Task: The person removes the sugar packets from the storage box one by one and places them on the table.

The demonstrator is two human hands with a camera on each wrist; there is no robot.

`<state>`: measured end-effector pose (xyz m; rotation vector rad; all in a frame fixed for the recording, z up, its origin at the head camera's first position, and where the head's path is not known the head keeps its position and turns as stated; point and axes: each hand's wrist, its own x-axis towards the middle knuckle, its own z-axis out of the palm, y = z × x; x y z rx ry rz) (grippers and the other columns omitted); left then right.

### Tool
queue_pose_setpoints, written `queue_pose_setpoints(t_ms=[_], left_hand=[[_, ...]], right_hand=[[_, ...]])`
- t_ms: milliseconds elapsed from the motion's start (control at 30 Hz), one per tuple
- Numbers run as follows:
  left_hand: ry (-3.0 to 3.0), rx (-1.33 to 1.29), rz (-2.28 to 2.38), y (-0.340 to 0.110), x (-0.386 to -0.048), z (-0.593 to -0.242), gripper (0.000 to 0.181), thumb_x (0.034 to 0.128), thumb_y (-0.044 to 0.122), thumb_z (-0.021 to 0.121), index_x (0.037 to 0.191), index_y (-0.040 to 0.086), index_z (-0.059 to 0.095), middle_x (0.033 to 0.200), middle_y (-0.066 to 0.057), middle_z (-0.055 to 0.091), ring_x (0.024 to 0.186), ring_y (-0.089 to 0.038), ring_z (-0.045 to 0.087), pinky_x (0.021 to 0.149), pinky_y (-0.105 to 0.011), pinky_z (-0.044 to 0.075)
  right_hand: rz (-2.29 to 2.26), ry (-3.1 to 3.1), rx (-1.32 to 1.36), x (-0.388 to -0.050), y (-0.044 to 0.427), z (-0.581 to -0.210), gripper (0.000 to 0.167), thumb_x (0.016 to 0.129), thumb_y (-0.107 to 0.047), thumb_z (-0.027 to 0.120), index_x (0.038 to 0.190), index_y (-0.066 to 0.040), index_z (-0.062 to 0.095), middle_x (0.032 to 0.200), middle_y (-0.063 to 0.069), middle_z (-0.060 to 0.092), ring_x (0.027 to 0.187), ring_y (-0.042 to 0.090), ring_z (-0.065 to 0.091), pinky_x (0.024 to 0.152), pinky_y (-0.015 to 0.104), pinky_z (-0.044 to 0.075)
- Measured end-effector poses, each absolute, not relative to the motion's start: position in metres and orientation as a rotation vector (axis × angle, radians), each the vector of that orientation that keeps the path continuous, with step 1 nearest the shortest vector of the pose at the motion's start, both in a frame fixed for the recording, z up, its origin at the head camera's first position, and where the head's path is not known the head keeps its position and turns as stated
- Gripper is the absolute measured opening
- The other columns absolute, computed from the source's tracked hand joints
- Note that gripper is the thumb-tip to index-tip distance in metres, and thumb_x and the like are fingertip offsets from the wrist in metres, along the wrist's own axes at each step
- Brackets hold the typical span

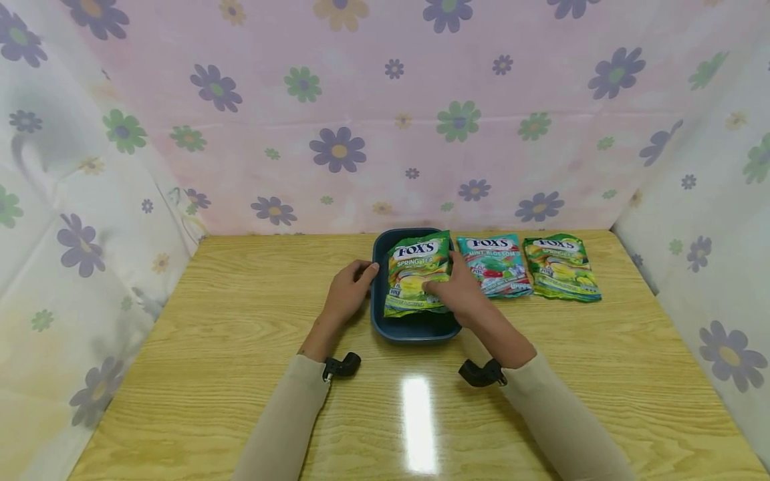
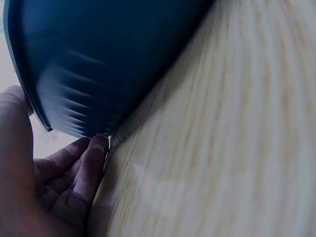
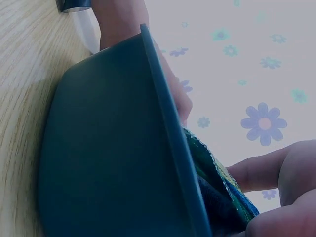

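Note:
A dark blue plastic basin (image 1: pixel 415 331) stands on the table. My left hand (image 1: pixel 351 290) grips its left side; in the left wrist view the thumb lies at the basin's rim and the fingers (image 2: pixel 91 165) bend against the outer wall low by the table. A green and yellow bag of Fox's Spring Tea candy (image 1: pixel 415 275) leans inside the basin, its top at the far rim. My right hand (image 1: pixel 462 291) holds this bag by its right edge, thumb on the front. In the right wrist view the bag's edge (image 3: pixel 217 168) shows above the basin rim.
Right of the basin lie a teal and red bag of Fox's Mint Blossom candy (image 1: pixel 494 266) and a second Spring Tea bag (image 1: pixel 561 268), side by side near the table's back edge. Flowered cloth (image 1: pixel 361 80) hangs behind and at both sides of the wooden table (image 1: pixel 252 321).

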<state>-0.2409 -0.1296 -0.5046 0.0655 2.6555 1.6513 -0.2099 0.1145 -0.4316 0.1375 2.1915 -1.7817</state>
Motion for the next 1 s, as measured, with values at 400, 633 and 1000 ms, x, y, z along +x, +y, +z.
queue_pose_setpoints(t_ms=[400,633,1000], left_hand=[[2.688,0.058,1.622,-0.13,-0.242,-0.506,0.051,0.1084,0.052,0.055,0.133,0.01,0.069,0.114,-0.01,0.073,0.094,-0.025,0.069,0.088,-0.043,0.056],[2.695,0.071,1.621,-0.129,-0.243,-0.507,0.053,0.1078,0.053,0.055,0.133,0.009,0.069,0.114,-0.009,0.073,0.093,-0.024,0.069,0.087,-0.043,0.057],[2.682,0.065,1.619,-0.13,-0.243,-0.507,0.052,0.1085,0.053,0.054,0.134,0.01,0.069,0.112,-0.009,0.074,0.089,-0.023,0.07,0.085,-0.042,0.058]], right_hand=[[-1.874,2.114,0.134,-0.204,0.12,-0.428,0.091,0.102,-0.002,0.066,0.169,-0.005,0.004,0.161,0.025,0.034,0.139,0.042,0.048,0.117,0.055,0.042],[-1.926,2.06,0.108,-0.2,0.121,-0.423,0.088,0.102,0.002,0.063,0.168,-0.003,0.005,0.161,0.027,0.034,0.14,0.042,0.047,0.118,0.055,0.041],[-1.893,2.058,0.08,-0.193,0.131,-0.421,0.091,0.104,-0.001,0.063,0.17,-0.006,0.001,0.172,0.025,0.014,0.157,0.044,0.024,0.123,0.059,0.033]])
